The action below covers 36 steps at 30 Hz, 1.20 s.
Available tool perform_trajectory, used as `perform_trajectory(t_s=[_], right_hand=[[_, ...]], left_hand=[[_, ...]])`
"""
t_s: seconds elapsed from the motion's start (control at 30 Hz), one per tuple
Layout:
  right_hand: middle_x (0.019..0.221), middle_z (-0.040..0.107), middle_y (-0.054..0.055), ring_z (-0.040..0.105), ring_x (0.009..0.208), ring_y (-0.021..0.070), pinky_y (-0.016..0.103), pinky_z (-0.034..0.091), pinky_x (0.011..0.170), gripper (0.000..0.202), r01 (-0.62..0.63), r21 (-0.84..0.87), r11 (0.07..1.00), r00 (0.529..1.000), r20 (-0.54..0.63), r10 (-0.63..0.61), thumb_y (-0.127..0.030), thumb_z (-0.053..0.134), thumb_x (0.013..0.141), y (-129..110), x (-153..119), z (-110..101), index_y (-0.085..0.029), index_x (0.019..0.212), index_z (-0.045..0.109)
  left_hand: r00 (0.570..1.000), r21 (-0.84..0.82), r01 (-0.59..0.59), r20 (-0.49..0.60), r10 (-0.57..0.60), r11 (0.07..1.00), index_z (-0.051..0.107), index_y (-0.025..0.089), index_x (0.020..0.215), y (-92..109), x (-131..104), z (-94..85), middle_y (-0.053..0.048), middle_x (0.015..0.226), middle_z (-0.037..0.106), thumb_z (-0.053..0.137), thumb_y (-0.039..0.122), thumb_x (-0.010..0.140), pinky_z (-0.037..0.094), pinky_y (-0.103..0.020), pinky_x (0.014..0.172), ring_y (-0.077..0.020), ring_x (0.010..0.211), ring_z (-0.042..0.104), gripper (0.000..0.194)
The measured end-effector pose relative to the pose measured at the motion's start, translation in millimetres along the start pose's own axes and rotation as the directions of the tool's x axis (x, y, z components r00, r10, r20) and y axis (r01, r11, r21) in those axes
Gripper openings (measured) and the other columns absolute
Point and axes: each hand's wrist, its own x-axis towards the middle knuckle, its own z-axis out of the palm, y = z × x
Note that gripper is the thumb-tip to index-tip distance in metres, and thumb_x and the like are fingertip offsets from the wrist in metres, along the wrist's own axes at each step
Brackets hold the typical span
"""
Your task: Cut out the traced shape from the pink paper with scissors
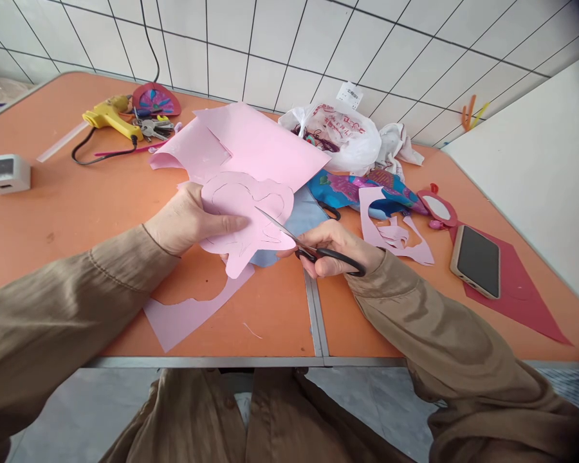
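1. Scissors (323, 252) sit in the right hand (340, 239), its fingers wrapped around the black handles, a blade reaching over the pink cutout (245, 200).
2. The left hand (186, 222) pinches that cutout above the orange table (77, 225), thumb on top.
3. Behind, a plastic bag (359, 145) bears red printing, illegible here; a white tag (350, 95) carries a barcode.

Matt cutout (244, 193) (paper-like), smooth metal scissor blades (285, 231)

Orange tbl (43, 238) holds yel glue gun (112, 119), pink scrap (177, 319).
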Motion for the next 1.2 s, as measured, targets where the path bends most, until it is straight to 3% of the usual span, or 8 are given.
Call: perform_trajectory(t_s=[0.13, 0.33, 0.67, 0.93, 1.2], right_hand=[[0.053, 0.056, -0.003, 0.049, 0.043, 0.0073, 0.019, 0.039, 0.039, 0.064, -0.004, 0.019, 1.0, 1.0, 0.002, 0.004, -0.057, 0.084, 0.069, 2.4, 0.4, -0.6, -0.006, 0.107, 0.076], [0.053, 0.052, -0.005, 0.045, 0.042, 0.0064, 0.02, 0.037, 0.037, 0.063, -0.054, 0.001, 0.999, 0.998, -0.011, 0.054, -0.058, 0.083, 0.07, 0.0, -0.1, 0.8, -0.007, 0.105, 0.076], [0.053, 0.05, -0.006, 0.044, 0.041, 0.006, 0.02, 0.036, 0.038, 0.062, -0.072, -0.045, 0.996, 0.997, -0.015, 0.071, -0.059, 0.083, 0.069, -1.1, -0.2, 0.6, -0.007, 0.104, 0.076], [0.053, 0.049, -0.005, 0.043, 0.043, 0.0064, 0.021, 0.035, 0.039, 0.066, -0.105, -0.055, 0.993, 0.994, -0.036, 0.103, -0.062, 0.084, 0.065, -3.8, 0.7, 3.9, -0.008, 0.102, 0.077], [0.054, 0.05, -0.005, 0.04, 0.041, 0.0051, 0.02, 0.034, 0.037, 0.066, -0.11, -0.036, 0.993, 0.992, -0.068, 0.107, -0.063, 0.085, 0.063, -4.6, 2.1, 5.3, -0.007, 0.097, 0.078]], left_hand=[[1.0, 0.075, 0.024, 0.017, -0.025, 0.997, 0.076, 0.015, 0.075, 4.4, -2.3, -1.2, -0.002, 0.07, 0.072, 0.089, 0.03, 0.053, 0.053, -0.033, 0.067, -0.0219, 0.071, 0.066, 0.03], [0.999, 0.038, -0.007, 0.034, 0.006, 0.999, 0.075, 0.015, 0.077, 3.6, -3.8, -1.0, -0.003, 0.069, 0.072, 0.09, 0.031, 0.056, 0.054, -0.034, 0.069, -0.0207, 0.071, 0.064, 0.031], [1.0, 0.112, 0.021, -0.018, -0.019, 0.994, 0.076, 0.015, 0.076, -5.5, 3.6, -4.5, -0.006, 0.078, 0.075, 0.09, 0.039, 0.048, 0.056, -0.036, 0.066, -0.0298, 0.08, 0.071, 0.04], [0.997, -0.009, 0.036, 0.068, -0.035, 0.999, 0.075, 0.013, 0.082, 4.4, -1.5, -1.8, -0.008, 0.082, 0.076, 0.089, 0.03, 0.056, 0.056, -0.037, 0.074, -0.0299, 0.086, 0.071, 0.034], [0.995, -0.019, 0.102, 0.025, -0.101, 0.995, 0.077, 0.014, 0.081, 2.6, -2.3, -2.7, -0.01, 0.084, 0.076, 0.088, 0.037, 0.058, 0.057, -0.037, 0.068, -0.029, 0.081, 0.071, 0.034]])
